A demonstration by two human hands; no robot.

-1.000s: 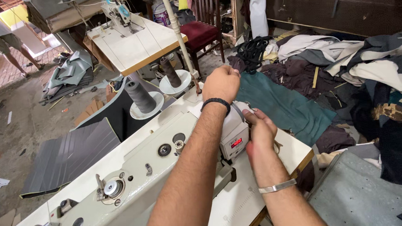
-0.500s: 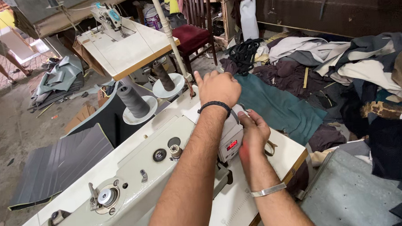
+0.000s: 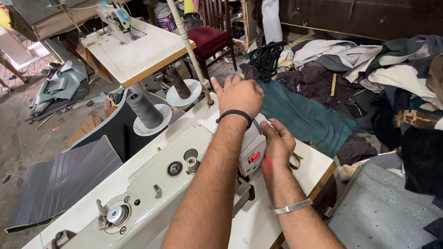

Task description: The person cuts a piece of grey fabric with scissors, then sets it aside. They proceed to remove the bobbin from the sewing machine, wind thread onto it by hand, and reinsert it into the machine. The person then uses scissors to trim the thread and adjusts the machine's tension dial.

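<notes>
At the centre of the frame, the left hand lies loosely curled, fingers together and thumb out, over the far end of the sewing machine, apparently steadying it there. The right hand is cupped against the machine's control box, fingers bent around its far side, as if gripping or adjusting it; whether it pinches anything cannot be told.

The machine is off-white, long and flat-topped, running from lower left to centre on a pale table. Its box shows a small red display. Two thread cones stand upright on discs just beyond. Leather scraps pile at upper right.
</notes>
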